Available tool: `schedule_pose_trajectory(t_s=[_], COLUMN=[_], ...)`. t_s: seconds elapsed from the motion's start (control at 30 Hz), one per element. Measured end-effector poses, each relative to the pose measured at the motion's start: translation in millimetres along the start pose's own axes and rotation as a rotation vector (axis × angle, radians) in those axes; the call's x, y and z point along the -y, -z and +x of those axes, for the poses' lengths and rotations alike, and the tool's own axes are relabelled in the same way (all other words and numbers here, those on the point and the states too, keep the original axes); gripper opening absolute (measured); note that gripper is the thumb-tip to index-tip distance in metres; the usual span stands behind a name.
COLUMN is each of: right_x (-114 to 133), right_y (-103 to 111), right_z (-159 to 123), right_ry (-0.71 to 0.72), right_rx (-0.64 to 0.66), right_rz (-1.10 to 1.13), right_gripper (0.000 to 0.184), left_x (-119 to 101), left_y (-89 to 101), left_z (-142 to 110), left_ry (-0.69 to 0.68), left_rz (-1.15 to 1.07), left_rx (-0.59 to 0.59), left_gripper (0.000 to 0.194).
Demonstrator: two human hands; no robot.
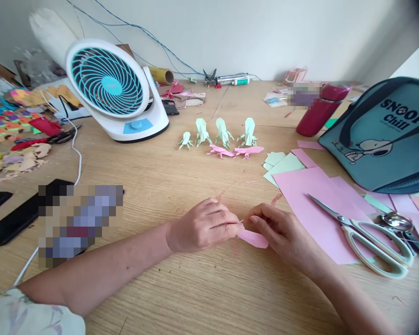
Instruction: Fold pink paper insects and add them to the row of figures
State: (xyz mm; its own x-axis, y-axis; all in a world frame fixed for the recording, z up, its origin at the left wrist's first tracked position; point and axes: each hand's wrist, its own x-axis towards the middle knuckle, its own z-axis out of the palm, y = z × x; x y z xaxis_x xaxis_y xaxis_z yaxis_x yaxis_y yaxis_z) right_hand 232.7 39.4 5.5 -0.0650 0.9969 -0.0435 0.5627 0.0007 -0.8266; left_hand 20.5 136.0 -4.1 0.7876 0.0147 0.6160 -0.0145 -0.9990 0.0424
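Note:
A small folded piece of pink paper (254, 238) is held low over the wooden table. The fingers of my left hand (207, 225) close on its left end, hiding part of it. At its right side, my right hand (284, 235) pinches it between thumb and bent fingers. Farther back stand several pale green paper insects (224, 132), with two pink paper insects (247, 151) in front of them. Right of my hands lie a pink paper sheet (305, 190), pale green paper pieces (286, 167) and white-handled scissors (373, 246).
At the left back stands a white fan (106, 79), its cable running down the table. A black power bank-like slab (24, 218) lies at left. A blue-green bag (380, 139) and a red bottle (321, 111) stand at right. Paper scraps (24, 163) crowd the far left.

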Motion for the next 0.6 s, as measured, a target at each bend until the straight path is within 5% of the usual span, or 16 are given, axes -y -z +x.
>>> schedule_pose_trajectory(t_s=[0.2,0.6], right_x=[18.4,4.5], right_y=[3.9,-15.0], right_z=[-5.2,-5.8], right_ry=[-0.146,-0.239], right_rx=[0.086,0.083], right_rz=[0.223,0.398], right_gripper=[0.042,0.034], left_x=[-4.9,-11.2], left_y=[10.0,10.1], left_z=[1.4,6.2], left_ry=[-0.113,-0.147], left_rz=[0.139,0.156], left_rx=[-0.094,-0.092], left_gripper=[0.018,0.014])
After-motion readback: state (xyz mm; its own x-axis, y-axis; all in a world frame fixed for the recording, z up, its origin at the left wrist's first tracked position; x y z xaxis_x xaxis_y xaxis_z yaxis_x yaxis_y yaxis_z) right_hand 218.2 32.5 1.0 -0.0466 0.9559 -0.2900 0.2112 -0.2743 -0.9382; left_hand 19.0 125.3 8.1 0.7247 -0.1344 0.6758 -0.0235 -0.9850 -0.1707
